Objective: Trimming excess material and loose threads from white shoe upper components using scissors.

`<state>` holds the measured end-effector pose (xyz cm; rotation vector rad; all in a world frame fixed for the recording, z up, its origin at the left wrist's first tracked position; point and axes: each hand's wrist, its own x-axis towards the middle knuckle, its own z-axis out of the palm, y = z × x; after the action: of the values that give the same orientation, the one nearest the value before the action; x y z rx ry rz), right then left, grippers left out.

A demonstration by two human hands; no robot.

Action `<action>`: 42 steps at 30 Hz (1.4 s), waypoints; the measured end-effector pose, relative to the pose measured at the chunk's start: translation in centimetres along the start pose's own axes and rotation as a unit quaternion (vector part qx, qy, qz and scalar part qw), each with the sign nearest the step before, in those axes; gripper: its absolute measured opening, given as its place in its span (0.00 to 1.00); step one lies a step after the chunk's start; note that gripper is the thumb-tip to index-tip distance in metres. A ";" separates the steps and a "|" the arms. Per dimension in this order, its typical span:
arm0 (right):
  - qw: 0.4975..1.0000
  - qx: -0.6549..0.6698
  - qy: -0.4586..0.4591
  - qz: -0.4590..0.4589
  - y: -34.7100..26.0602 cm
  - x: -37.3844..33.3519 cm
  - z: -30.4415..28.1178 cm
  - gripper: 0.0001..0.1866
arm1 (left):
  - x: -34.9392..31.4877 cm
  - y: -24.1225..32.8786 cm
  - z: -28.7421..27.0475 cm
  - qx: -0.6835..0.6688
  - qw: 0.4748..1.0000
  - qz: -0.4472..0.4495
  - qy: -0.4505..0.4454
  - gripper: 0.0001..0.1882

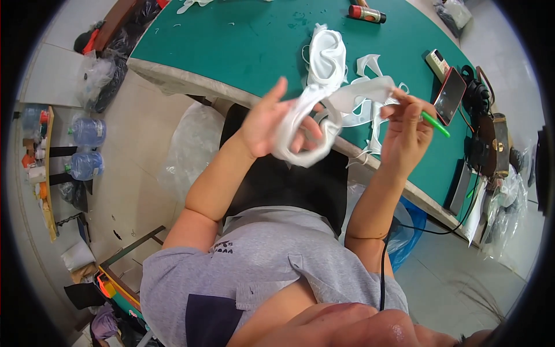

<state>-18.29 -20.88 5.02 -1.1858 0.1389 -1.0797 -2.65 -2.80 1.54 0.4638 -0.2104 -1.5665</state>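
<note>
Over the table's near edge, my left hand (272, 124) has its fingers hooked through a white, ring-like moulded piece (286, 139), which is blurred by motion. My right hand (407, 130) holds a slim green-handled tool (435, 124), its working end not visible. The thumb and fingertips of that hand are also at the end of a thin translucent white flap (361, 93), which stretches toward the moulded piece. Just beyond lies another white moulded piece (327, 58) with a curved opening. Thin white offcuts (370, 63) lie beneath and beside the flap.
On the green tabletop (248, 52) are a red-and-black cylindrical object (367, 14), a phone (450, 97), a pale handheld device (437, 63) and black headphones (477, 95). A black cable (430, 232) hangs on the right. Water jugs (87, 132) and plastic bags (193, 150) are to the left.
</note>
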 end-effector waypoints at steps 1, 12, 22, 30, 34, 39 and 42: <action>1.000 0.008 -0.029 0.006 0.0 -0.4 0.6 0.11 | 0.7 -0.1 1.0 0.043 0.998 -0.044 -0.020 0.39; 0.918 0.392 0.068 -0.004 -1.1 1.0 -5.0 0.10 | 3.9 -0.8 2.4 0.160 0.974 0.137 0.088 0.18; 0.967 -0.194 0.136 0.098 0.8 0.7 -2.6 0.10 | 4.1 -1.6 2.1 0.109 0.973 0.185 0.090 0.18; 0.891 -0.440 -0.107 0.010 -0.1 -1.1 3.1 0.10 | 3.5 -1.7 2.8 0.087 0.978 0.161 0.097 0.11; 0.880 -0.454 -0.132 -0.051 0.8 -1.1 2.4 0.08 | 3.7 -2.6 3.4 0.229 0.939 0.216 0.136 0.13; 0.850 -0.506 -0.113 -0.096 -0.4 1.2 2.9 0.04 | 5.0 -3.4 2.9 0.436 0.830 0.278 0.211 0.13; 0.868 -0.471 -0.054 -0.150 0.2 2.1 4.4 0.04 | 4.9 -3.2 3.8 0.488 0.801 0.262 0.230 0.13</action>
<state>-14.40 -19.45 7.62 -2.2024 0.4414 -1.2462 -7.08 -8.07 2.86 1.4385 -0.7120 -0.6541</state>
